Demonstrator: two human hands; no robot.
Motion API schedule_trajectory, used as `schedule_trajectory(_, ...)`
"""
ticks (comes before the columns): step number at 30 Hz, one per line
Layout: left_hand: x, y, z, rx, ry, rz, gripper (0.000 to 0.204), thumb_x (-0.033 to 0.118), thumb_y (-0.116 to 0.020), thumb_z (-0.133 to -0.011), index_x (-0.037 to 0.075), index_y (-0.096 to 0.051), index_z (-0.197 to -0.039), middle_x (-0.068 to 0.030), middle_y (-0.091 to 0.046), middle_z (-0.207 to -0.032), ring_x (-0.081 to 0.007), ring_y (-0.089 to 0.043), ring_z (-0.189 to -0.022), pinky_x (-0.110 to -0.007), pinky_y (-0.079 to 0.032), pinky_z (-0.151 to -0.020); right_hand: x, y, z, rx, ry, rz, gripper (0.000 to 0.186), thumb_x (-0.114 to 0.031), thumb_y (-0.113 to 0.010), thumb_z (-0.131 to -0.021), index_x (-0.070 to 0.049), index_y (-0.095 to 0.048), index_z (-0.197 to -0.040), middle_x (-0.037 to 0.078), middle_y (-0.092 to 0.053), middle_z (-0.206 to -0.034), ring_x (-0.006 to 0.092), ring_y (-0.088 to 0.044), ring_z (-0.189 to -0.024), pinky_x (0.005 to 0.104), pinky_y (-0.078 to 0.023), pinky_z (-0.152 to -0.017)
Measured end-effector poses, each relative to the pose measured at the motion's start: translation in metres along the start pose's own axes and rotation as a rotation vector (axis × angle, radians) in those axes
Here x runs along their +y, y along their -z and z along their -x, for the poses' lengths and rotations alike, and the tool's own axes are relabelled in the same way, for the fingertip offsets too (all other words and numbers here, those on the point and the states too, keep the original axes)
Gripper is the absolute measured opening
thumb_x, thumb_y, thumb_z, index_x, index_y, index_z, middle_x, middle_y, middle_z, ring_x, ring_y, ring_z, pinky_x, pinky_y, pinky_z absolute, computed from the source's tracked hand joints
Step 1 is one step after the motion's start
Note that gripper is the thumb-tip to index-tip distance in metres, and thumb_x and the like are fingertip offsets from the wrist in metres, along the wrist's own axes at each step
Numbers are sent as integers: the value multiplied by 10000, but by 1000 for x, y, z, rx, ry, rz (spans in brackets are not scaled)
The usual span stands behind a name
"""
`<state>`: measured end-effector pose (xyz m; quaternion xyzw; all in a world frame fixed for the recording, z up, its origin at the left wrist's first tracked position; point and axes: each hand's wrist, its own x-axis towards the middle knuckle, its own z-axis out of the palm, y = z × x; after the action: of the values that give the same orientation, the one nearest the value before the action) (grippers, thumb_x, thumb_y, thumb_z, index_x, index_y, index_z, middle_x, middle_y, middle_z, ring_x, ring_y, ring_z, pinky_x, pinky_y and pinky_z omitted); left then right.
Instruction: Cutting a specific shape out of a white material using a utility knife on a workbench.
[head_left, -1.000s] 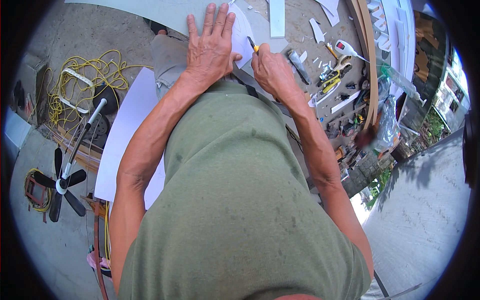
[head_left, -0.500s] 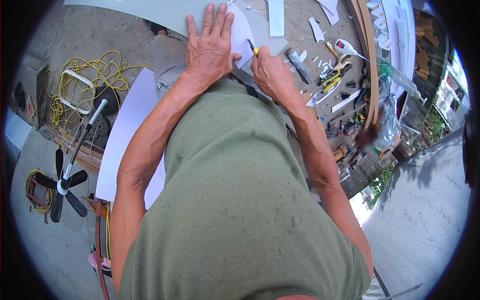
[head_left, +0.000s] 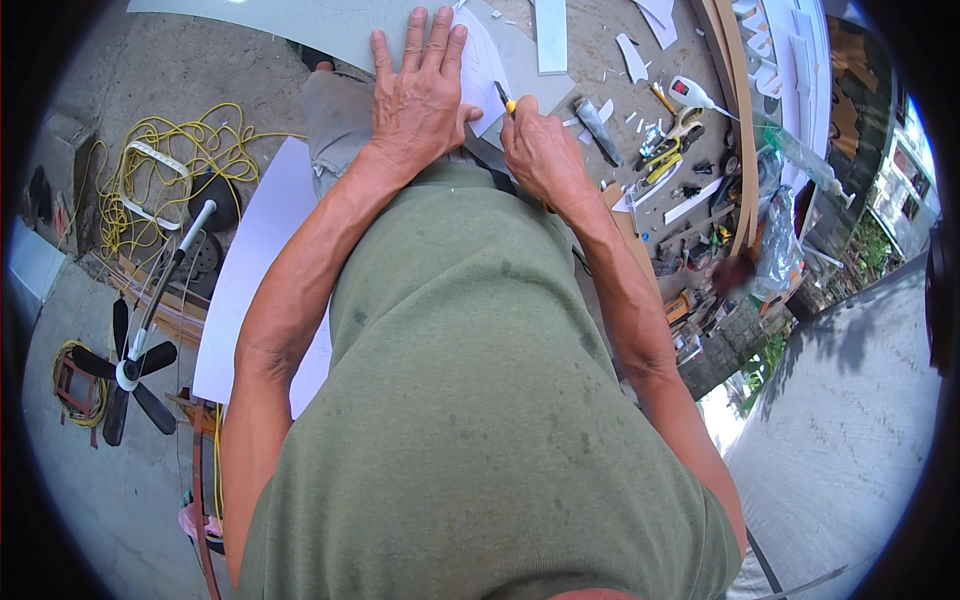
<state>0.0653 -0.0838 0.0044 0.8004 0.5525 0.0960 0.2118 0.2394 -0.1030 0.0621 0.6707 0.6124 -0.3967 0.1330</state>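
My left hand [head_left: 418,100] lies flat with its fingers spread, pressing down on a white sheet [head_left: 484,68] that has faint curved lines drawn on it. To its right, my right hand [head_left: 543,152] is closed around a yellow and black utility knife [head_left: 510,105]. The knife's tip points away from me and sits close to the sheet's curved right edge; whether the blade touches the material cannot be made out. Most of the handle is hidden in my fist. A pale grey-green board [head_left: 270,18] extends to the far left.
At right lie a pale strip [head_left: 551,38], white offcuts [head_left: 632,60], a glue gun [head_left: 690,94], scissors [head_left: 687,125] and a clear-tipped caulking tube [head_left: 800,160]. Tan curved strips [head_left: 738,120] stand beyond. A fan [head_left: 127,372] and tangled yellow cord [head_left: 225,150] are at left.
My right hand and the knife have shifted very slightly toward me. My left hand stays in place on the sheet.
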Motion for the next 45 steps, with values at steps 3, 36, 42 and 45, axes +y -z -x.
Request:
schedule_trajectory(3,1,0,0,-3,-2,-1,978,419,-816,-755,13,-395,-1538,-144,-252,-1671,-362,-169,-1560,-718,-149,-1176,-1,-1,2,6,-3,-8,313,-262,-466,-1037,46,-490,-987,367,-662,-818,561,-661,-821,625,-516,-739)
schedule_trajectory(36,-22,4,3,-42,-249,27,753,462,-717,-850,329,-449,-1541,28,-323,-1657,-262,-220,-1554,-537,-138,-1273,15,21,-7,-8,187,244,295,-263,-490,-1005,25,-553,-989,266,-687,-742,461,-694,-734,576,-527,-684)
schedule_trajectory(42,-21,6,0,-30,-239,23,752,458,-716,-847,331,-451,-1539,35,-323,-1657,-250,-224,-1552,-530,-144,-1275,14,8,-3,14,131,165,278,-242,-476,-1009,27,-519,-954,299,-676,-744,481,-687,-726,584,-528,-684)
schedule_trajectory(45,-18,5,2,-26,-233,28,753,454,-721,-843,341,-452,-1537,42,-324,-1656,-244,-226,-1552,-523,-149,-1277,16,8,-4,10,159,158,267,-229,-472,-1008,25,-510,-935,299,-672,-735,487,-683,-709,584,-525,-661)
